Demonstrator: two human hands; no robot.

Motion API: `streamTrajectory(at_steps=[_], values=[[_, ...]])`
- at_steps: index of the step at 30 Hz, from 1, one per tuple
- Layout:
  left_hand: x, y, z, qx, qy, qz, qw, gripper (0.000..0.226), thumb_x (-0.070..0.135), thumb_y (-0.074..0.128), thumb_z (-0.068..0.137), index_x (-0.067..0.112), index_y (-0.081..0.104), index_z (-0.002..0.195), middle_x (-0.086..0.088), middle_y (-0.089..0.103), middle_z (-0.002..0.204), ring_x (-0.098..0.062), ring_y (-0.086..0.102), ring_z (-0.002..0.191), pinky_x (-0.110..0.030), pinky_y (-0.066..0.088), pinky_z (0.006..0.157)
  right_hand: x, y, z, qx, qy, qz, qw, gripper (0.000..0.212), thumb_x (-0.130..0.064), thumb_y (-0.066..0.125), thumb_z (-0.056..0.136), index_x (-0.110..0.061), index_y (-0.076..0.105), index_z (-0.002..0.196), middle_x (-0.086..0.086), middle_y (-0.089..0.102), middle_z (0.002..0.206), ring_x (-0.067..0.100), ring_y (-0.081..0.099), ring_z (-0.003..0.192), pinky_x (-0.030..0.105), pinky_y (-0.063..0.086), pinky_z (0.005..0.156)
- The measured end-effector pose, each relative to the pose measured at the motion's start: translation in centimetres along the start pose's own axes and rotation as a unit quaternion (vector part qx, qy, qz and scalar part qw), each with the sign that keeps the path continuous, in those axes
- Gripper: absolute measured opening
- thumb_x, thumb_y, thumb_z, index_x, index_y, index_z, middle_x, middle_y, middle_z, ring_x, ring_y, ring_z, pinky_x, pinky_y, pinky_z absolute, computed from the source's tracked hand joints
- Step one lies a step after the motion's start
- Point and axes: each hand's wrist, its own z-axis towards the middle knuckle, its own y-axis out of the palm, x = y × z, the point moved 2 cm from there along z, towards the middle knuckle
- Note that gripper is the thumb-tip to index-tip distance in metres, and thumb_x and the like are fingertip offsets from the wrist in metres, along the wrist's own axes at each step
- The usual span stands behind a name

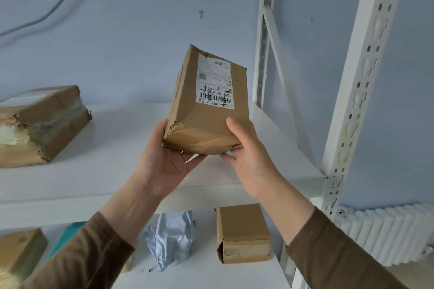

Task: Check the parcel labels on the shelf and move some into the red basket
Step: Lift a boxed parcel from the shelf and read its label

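Between both hands, the box (206, 103) is cradled: left hand (169, 159) cupped beneath, right hand (249, 150) clasping its side. Seemingly light, stiff cardboard; grip the lower corners.

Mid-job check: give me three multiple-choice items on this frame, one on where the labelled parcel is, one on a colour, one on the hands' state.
1. Where is the labelled cardboard box?
A. held above the upper shelf
B. lying on the lower shelf
C. in a basket

2. What colour is the crumpled mailer bag on the lower shelf?
A. red
B. pale blue-grey
C. black

3. What are the hands doing?
A. both hang idle
B. only one touches the box
C. both hold the box

Answers: 1 A, its base rests in the hands; 2 B, plainly pale; 3 C, the left hand and right hand grip its bottom end.
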Motion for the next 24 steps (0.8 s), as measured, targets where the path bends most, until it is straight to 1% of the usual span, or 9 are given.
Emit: streamTrajectory(at_steps=[4,8,10,13,15,18,20,22,24], values=[[0.2,0.1,-0.6,-0.017,0.068,0.09,0.993,0.043,0.04,0.049,0.107,0.021,0.059,0.144,-0.01,0.071,0.134,-0.025,0.069,0.119,-0.048,0.056,0.099,0.1,-1.2,0.4,-0.018,0.065,0.082,0.994,0.051,-0.041,0.064,0.095,-0.025,0.057,0.143,0.002,0.07,0.134,0.021,0.065,0.122,0.052,0.041,0.115],[1.5,0.6,-1.5,-0.027,0.191,0.255,0.948,0.055,0.02,0.051,0.108,0.046,0.041,0.155,0.003,0.067,0.131,-0.014,0.065,0.108,-0.037,0.054,0.094,-0.1,-2.7,1.3,-0.011,0.078,0.13,0.988,0.04,-0.032,0.06,0.096,-0.021,0.065,0.134,0.004,0.072,0.122,0.025,0.062,0.115,0.057,0.042,0.112],[1.9,1.1,-1.9,-0.055,0.213,0.325,0.92,0.06,0.035,0.055,0.104,0.051,0.033,0.157,0.015,0.059,0.141,-0.003,0.061,0.12,-0.032,0.05,0.104,-0.3,-3.5,1.8,-0.015,0.07,0.133,0.989,0.031,-0.024,0.059,0.097,-0.021,0.069,0.126,0.004,0.072,0.118,0.024,0.061,0.116,0.06,0.043,0.11],[2.2,1.2,-2.1,-0.081,0.243,0.392,0.884,0.091,0.062,0.068,0.082,0.047,0.022,0.158,0.015,0.052,0.144,0.005,0.057,0.124,-0.016,0.052,0.094,-0.7,-4.3,2.3,-0.057,0.054,0.076,0.994,0.04,-0.005,0.052,0.096,-0.02,0.069,0.129,0.01,0.07,0.126,0.026,0.058,0.116,0.052,0.044,0.106],[2.5,0.9,-1.8,-0.062,0.311,0.503,0.804,0.107,0.068,0.08,0.071,0.045,0.017,0.155,0.01,0.043,0.15,-0.008,0.047,0.137,-0.026,0.047,0.105,-0.8,-4.5,2.6,-0.077,0.027,0.017,0.997,0.049,0.007,0.049,0.093,-0.018,0.067,0.13,0.012,0.07,0.129,0.027,0.06,0.113,0.054,0.045,0.104],[2.4,0.3,-1.6,-0.061,0.444,0.626,0.638,0.107,0.052,0.086,0.071,0.034,0.02,0.153,0.01,0.031,0.15,-0.013,0.039,0.14,-0.018,0.038,0.11,-0.9,-4.7,3.0,-0.063,-0.01,-0.004,0.998,0.048,0.013,0.057,0.083,-0.019,0.067,0.118,0.005,0.073,0.103,0.023,0.065,0.1,0.054,0.047,0.1],[2.0,0.0,-1.3,-0.072,0.5,0.65,0.569,0.106,0.043,0.087,0.07,0.025,0.022,0.152,0.003,0.028,0.154,-0.025,0.041,0.142,-0.027,0.041,0.11,-1.0,-4.8,3.3,-0.058,-0.026,0.017,0.998,0.045,0.01,0.063,0.076,-0.021,0.066,0.109,0.005,0.07,0.097,0.023,0.064,0.098,0.052,0.048,0.099],[1.7,-0.3,-1.0,-0.078,0.523,0.644,0.554,0.102,0.038,0.086,0.072,0.02,0.022,0.151,-0.001,0.026,0.157,-0.028,0.039,0.144,-0.026,0.039,0.112,-1.1,-4.6,3.3,-0.046,-0.041,0.027,0.998,0.042,0.006,0.067,0.071,-0.022,0.066,0.103,0.004,0.069,0.095,0.021,0.064,0.096,0.048,0.045,0.097],[1.9,-0.5,-0.6,-0.09,0.501,0.612,0.605,0.101,0.037,0.083,0.075,0.024,0.018,0.151,0.003,0.026,0.158,-0.017,0.036,0.147,-0.02,0.035,0.116,-1.3,-4.1,2.8,-0.038,-0.065,-0.01,0.997,0.043,0.006,0.064,0.074,-0.023,0.067,0.106,0.001,0.072,0.096,0.016,0.066,0.094,0.04,0.043,0.095]])
